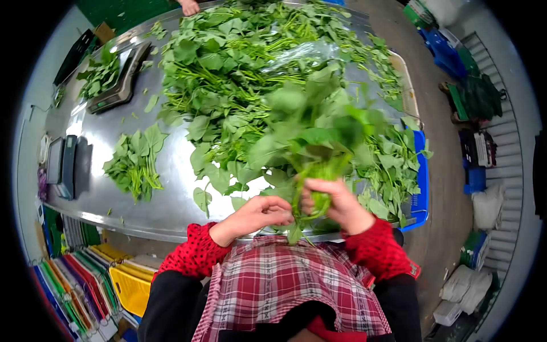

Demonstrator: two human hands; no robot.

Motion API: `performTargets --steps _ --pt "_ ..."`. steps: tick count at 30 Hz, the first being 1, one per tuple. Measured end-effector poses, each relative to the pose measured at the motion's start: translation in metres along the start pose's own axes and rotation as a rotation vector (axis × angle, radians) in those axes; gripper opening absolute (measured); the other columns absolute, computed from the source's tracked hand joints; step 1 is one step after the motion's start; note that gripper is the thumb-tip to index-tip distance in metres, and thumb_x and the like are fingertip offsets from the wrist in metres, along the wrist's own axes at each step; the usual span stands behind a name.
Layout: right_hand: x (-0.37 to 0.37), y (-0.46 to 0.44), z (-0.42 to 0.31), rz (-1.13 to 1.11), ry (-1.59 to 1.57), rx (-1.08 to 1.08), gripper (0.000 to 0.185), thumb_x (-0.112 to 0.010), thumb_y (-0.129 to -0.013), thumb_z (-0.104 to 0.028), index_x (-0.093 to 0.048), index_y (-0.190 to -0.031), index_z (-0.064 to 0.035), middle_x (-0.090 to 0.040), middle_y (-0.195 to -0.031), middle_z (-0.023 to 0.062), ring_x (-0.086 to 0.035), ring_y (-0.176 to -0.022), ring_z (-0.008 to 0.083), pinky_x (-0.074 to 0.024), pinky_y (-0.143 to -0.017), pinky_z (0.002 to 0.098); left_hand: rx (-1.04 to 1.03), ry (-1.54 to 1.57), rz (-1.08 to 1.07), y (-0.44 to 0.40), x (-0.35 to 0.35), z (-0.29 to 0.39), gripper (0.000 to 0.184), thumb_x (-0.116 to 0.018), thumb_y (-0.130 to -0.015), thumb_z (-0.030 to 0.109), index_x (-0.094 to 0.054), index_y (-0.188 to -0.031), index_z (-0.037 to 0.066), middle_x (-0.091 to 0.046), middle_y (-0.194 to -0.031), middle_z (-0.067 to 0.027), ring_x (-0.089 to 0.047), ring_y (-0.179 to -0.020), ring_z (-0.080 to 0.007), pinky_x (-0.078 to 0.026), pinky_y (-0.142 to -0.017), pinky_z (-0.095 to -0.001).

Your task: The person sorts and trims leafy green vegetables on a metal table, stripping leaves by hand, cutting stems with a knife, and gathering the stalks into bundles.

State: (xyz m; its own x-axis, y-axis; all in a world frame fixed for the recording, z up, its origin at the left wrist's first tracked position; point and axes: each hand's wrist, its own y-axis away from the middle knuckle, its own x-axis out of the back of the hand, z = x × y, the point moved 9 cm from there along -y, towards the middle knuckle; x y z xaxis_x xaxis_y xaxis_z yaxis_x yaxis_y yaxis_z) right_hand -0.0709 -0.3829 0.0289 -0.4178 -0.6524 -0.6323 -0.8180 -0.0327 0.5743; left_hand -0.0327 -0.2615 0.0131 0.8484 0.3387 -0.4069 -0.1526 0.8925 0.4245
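My right hand [337, 206] is wrapped round the stems of a bunch of leafy greens [319, 137], held upright over the table's near edge. Its leaves fan out away from me and are smeared by motion. Close by on the left, my left hand [253, 218] has its fingers curled together against the lower stems; whether a stem is pinched in them is hidden. Behind the bunch lies a large heap of the same greens [211, 74], with a sheet of clear plastic [305, 56] on it. A small separate bunch [137, 162] rests on the metal table to the left.
A scale [122, 80] with greens on it stands at the far left of the metal table [176, 151], near a dark display unit [62, 165]. Blue crate [421, 182] at the right edge; yellow basket [130, 288] below left. Another person's hand [190, 7] is at the far edge.
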Motion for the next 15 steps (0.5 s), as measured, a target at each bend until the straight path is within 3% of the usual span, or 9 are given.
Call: performTargets --steps 3,7,10,11,13,14,15 --pt "-0.016 -0.006 0.019 -0.036 -0.028 0.007 0.019 -0.066 -0.085 -0.014 -0.062 -0.097 0.0005 -0.061 -0.073 0.0049 -0.059 -0.060 0.0145 -0.0495 -0.053 0.0286 -0.071 0.042 0.154 -0.011 0.010 -0.004 0.045 -0.061 -0.093 0.034 -0.054 -0.119 -0.003 -0.066 -0.095 -0.0063 -0.059 -0.078 -0.0097 -0.048 -0.072 -0.0244" --pt "-0.002 -0.011 0.037 0.026 0.079 0.063 0.025 -0.067 -0.084 -0.013 -0.061 -0.104 0.0012 -0.062 -0.078 0.0061 -0.060 -0.060 0.0138 -0.0503 -0.052 0.0285 -0.144 0.046 0.332 -0.007 0.030 -0.019 0.025 -0.058 -0.095 0.016 -0.057 -0.113 0.000 -0.067 -0.092 -0.0046 -0.062 -0.080 -0.0097 -0.046 -0.073 -0.0225" --pt "-0.001 -0.009 0.032 0.062 0.051 0.060 0.024 -0.066 -0.084 -0.013 -0.060 -0.103 0.0001 -0.061 -0.078 0.0056 -0.058 -0.060 0.0134 -0.0488 -0.052 0.0281 -0.025 -0.021 0.330 -0.002 0.040 -0.017 0.015 -0.062 -0.093 0.016 -0.066 -0.093 0.001 -0.065 -0.079 -0.0002 -0.056 -0.069 -0.0045 -0.045 -0.063 -0.0223" --pt "0.000 -0.009 0.027 0.077 0.010 0.072 0.023 -0.066 -0.084 -0.014 -0.059 -0.102 -0.0013 -0.060 -0.078 0.0049 -0.057 -0.059 0.0129 -0.0472 -0.051 0.0279 -0.028 -0.026 0.319 0.000 0.041 -0.016 0.015 -0.062 -0.093 0.016 -0.066 -0.093 0.001 -0.065 -0.079 -0.0002 -0.056 -0.069 -0.0045 -0.045 -0.063 -0.0223" --pt "0.009 -0.006 0.014 0.097 -0.046 0.124 0.031 -0.066 -0.085 -0.014 -0.058 -0.110 0.0016 -0.059 -0.080 0.0052 -0.055 -0.060 0.0127 -0.0459 -0.053 0.0276 0.001 -0.229 0.262 0.003 0.040 -0.017 0.021 -0.062 -0.093 0.016 -0.067 -0.077 0.002 -0.062 -0.069 0.0029 -0.054 -0.063 -0.0046 -0.044 -0.058 -0.0242" --pt "0.015 -0.005 0.007 0.105 -0.071 0.159 0.034 -0.066 -0.085 -0.014 -0.057 -0.113 0.0027 -0.058 -0.081 0.0055 -0.054 -0.061 0.0128 -0.0457 -0.054 0.0276 -0.081 -0.382 0.194 0.001 0.039 -0.019 0.023 -0.065 -0.089 0.018 -0.065 -0.072 0.002 -0.061 -0.061 -0.0012 -0.054 -0.054 -0.0109 -0.044 -0.054 -0.0282" --pt "0.018 -0.001 0.001 0.096 -0.109 0.191 0.037 -0.065 -0.085 -0.014 -0.056 -0.116 0.0041 -0.057 -0.082 0.0065 -0.054 -0.062 0.0130 -0.0453 -0.055 0.0274 -0.151 -0.753 0.122 0.001 0.030 -0.009 0.024 -0.067 -0.085 0.022 -0.064 -0.070 0.003 -0.061 -0.059 -0.0058 -0.057 -0.053 -0.0178 -0.045 -0.053 -0.0314"
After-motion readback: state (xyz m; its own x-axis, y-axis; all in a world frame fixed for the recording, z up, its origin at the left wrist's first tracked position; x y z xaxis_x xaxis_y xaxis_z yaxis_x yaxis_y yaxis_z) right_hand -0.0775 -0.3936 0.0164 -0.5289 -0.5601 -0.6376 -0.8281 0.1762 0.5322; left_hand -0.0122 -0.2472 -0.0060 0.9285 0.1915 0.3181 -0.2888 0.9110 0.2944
